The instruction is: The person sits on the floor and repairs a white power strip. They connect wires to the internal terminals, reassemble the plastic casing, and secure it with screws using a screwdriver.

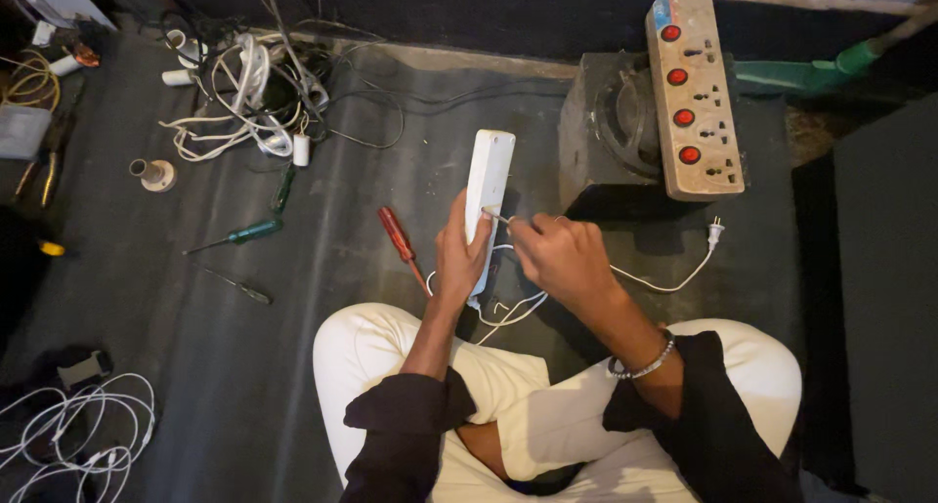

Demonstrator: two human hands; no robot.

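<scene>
Near the middle of the frame we see the left hand [459, 254] wrapped around the lower part of a long white plastic power strip casing [489, 186], holding it upright with its blank back towards us, above the dark grey mat [244, 366]. The right hand [562, 254] is closed narrowly on a thin metal tool [496, 216], whose tip touches the casing's side edge; we cannot tell what kind of tool it is. A thin white cable [664, 286] trails from below the casing to a small plug at centre right. Just left of the left hand lies a red-handled screwdriver [399, 237], and further left a green-handled screwdriver [239, 234]. At upper right a worn beige socket board with red switches [696, 98] rests on a dark box [596, 161]. A tangle of white wires [244, 107] sits at upper left.
</scene>
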